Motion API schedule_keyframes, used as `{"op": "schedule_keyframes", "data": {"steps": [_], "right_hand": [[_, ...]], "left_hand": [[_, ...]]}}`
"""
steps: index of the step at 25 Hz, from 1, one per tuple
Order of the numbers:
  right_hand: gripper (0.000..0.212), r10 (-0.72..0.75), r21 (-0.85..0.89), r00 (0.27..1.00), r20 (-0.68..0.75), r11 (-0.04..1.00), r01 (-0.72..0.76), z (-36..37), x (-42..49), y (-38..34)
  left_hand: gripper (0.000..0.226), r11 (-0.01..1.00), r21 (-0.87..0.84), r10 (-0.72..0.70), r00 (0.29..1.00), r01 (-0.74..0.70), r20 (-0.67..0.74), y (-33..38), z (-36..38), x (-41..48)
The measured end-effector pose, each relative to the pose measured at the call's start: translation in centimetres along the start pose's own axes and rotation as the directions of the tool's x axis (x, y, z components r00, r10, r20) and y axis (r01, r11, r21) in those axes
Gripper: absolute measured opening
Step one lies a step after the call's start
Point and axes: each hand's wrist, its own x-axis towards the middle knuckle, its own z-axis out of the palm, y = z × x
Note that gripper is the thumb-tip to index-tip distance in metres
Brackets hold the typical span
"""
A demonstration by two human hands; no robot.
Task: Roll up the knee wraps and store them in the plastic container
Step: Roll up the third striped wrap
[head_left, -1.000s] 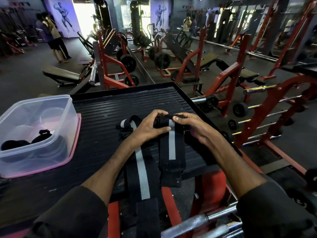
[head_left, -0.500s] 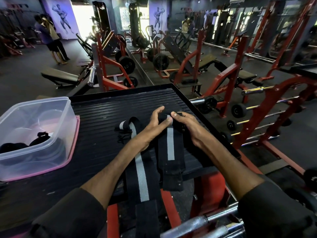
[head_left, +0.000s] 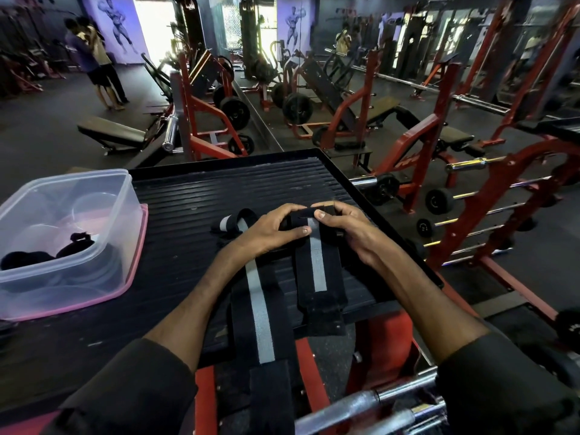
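While the roll was only a small, tight bundle, both hands worked the far end of one knee wrap: the left hand curled over the black roll with its thumb pressed on the grey stripe, and the right hand pinched the other side between thumb and fingers. That wrap lay flat toward the near edge of the table, its tail just over the edge, probably to give the roll a straight run. A second knee wrap lay beside it on the left, under the left forearm, its longer tail draped past the near edge.

On the right, the table's raised edge ran just beside the right hand, so there was little room there. On the left, bare ribbed surface reached the plastic container, which stood open on a pink lid with dark bundles inside. That looked the easier way for stowing.
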Motion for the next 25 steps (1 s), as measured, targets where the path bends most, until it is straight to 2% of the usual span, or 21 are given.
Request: {"op": "schedule_keyframes", "data": {"steps": [4, 6, 8, 11, 14, 17, 19, 21, 25], "right_hand": [[0.034, 0.015, -0.008, 0.998, 0.053, 1.000, -0.014, -0.2, 0.0, 0.1], [0.034, 0.011, -0.004, 0.998, 0.066, 1.000, -0.011, -0.3, 0.0, 0.2], [0.036, 0.018, 0.006, 0.997, 0.070, 1.000, -0.018, -0.4, 0.1, 0.3], [0.043, 0.042, 0.024, 0.992, 0.115, 0.999, -0.045, -0.5, 0.5, 0.6], [0.046, 0.081, 0.160, 0.980, 0.183, 0.981, -0.110, -0.7, 0.7, 0.1], [0.039, 0.131, 0.258, 0.986, 0.101, 0.954, -0.154, -0.5, 0.9, -0.3], [0.030, 0.162, 0.141, 0.986, 0.027, 0.976, -0.164, -0.1, 0.7, -0.3], [0.029, 0.178, -0.012, 0.982, 0.067, 0.984, -0.177, 0.2, 0.5, 0.1], [0.054, 0.170, -0.127, 0.979, 0.110, 0.980, -0.156, 0.0, 0.2, 0.1]], "left_hand": [[0.046, 0.996, -0.039, -0.081, 0.991, 0.086, 0.106, 0.3, -0.6, -0.1], [0.041, 0.995, -0.031, -0.095, 0.989, 0.099, 0.113, 0.4, -0.6, -0.2], [0.034, 0.997, -0.003, -0.072, 0.997, 0.072, 0.042, 0.1, -0.3, -0.1], [0.040, 0.999, 0.030, -0.023, 0.996, 0.026, -0.085, -0.3, 0.1, -0.2], [0.050, 0.991, 0.128, 0.056, 0.986, -0.036, -0.157, -0.2, 0.5, -0.4], [0.051, 0.984, 0.144, 0.128, 0.974, -0.102, -0.187, -0.2, 0.7, -0.4], [0.050, 0.978, 0.147, 0.173, 0.963, -0.145, -0.205, -0.3, 0.9, -0.4], [0.051, 0.976, 0.137, 0.196, 0.953, -0.168, -0.230, -0.3, 0.9, -0.5], [0.053, 0.963, 0.174, 0.247, 0.932, -0.205, -0.267, -0.1, 0.8, -0.7]]}}
